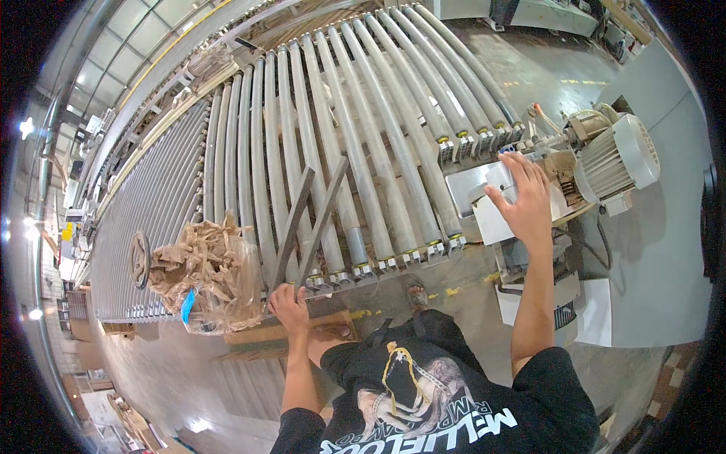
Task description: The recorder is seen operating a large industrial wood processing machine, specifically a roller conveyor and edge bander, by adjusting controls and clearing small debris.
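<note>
My left hand [289,309] is at the front edge of the roller conveyor, its fingers curled round the lower ends of two narrow grey strips [293,224]. The strips fan slightly apart and reach away from me over the rollers. To the right, my right hand [524,198] is spread, with its fingertips on the white and metal cover plates [467,186] of a machine at the conveyor's end. Beside that hand is an electric motor [618,163] with a ribbed housing. The palm side of both hands is hidden.
Long grey rollers [363,136] stretch away in front of me. Crumpled brown paper and clear plastic wrap [208,272] are heaped left of my left hand, next to a handwheel [140,259]. A large grey panel [658,250] stands at the right. A cable [605,242] hangs below the motor.
</note>
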The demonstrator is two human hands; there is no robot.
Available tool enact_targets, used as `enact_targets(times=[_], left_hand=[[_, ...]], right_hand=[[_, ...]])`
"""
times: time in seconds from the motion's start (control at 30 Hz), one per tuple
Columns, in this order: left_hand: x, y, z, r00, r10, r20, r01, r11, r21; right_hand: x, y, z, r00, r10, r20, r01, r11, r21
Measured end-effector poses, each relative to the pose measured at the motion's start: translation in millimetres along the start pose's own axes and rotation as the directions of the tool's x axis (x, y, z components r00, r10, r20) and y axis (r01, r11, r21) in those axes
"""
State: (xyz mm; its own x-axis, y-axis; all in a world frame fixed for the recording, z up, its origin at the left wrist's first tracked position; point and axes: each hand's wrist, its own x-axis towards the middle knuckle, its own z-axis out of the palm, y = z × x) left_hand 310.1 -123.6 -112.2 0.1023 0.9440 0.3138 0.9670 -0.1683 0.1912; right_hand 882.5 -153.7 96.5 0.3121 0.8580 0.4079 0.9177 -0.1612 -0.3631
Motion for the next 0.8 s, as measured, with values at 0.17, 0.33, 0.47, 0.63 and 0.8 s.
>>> enact_targets(times=[0.17,0.33,0.47,0.63,0.8], left_hand=[[9,-12,11,0.989,0.092,-0.118,-0.073,0.984,0.162],[14,-20,21,0.992,0.061,-0.112,-0.058,0.998,0.031],[15,-26,25,0.995,0.035,-0.096,-0.036,0.999,-0.004],[10,-39,26,0.996,-0.073,-0.053,0.074,0.997,0.021],[13,-42,24,0.996,-0.079,-0.047,0.080,0.997,0.015]], right_hand=[[2,0,-1,1.000,0.002,0.009,-0.002,1.000,-0.017],[2,-1,-1,1.000,0.016,0.023,-0.016,1.000,-0.011],[2,-2,-3,0.999,0.029,0.024,-0.030,0.999,0.018],[2,0,0,1.000,0.022,0.018,-0.022,1.000,0.009],[3,0,0,1.000,0.018,0.018,-0.018,1.000,-0.005]])
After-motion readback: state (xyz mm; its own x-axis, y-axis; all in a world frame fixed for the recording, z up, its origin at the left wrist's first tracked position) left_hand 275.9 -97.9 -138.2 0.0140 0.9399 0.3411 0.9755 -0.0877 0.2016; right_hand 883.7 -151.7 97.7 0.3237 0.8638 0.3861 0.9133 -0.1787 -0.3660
